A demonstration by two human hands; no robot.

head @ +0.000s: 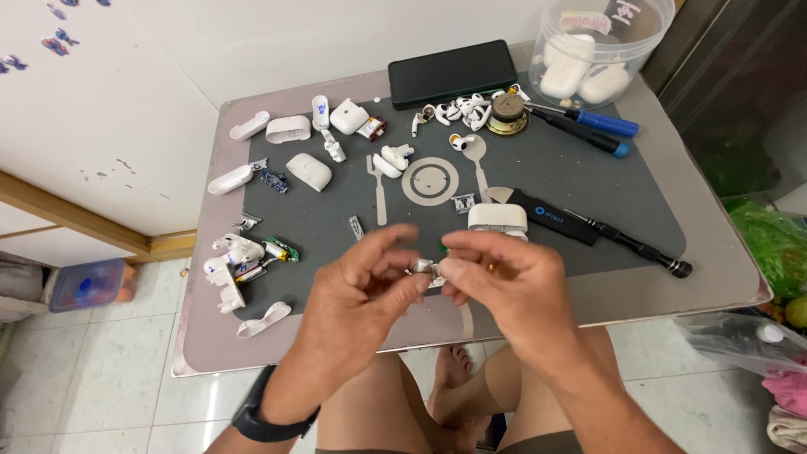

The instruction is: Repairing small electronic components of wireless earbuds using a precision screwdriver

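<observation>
Both of my hands meet above the near edge of the dark work mat (555, 181). My left hand (357, 290) and my right hand (504, 282) pinch a small silvery-white part (423, 266) between their fingertips. It is tiny and partly hidden by my fingers. A black watch sits on my left wrist. Just beyond my right hand lies a white earbud case half (497, 217).
Opened white earbud cases, loose earbuds and small batteries are scattered over the mat. A black phone (452, 72) lies at the back. Blue-handled screwdrivers (588, 122), a black driver (618, 238) and a round speaker (508, 113) lie to the right. A clear tub (593, 50) holds white cases.
</observation>
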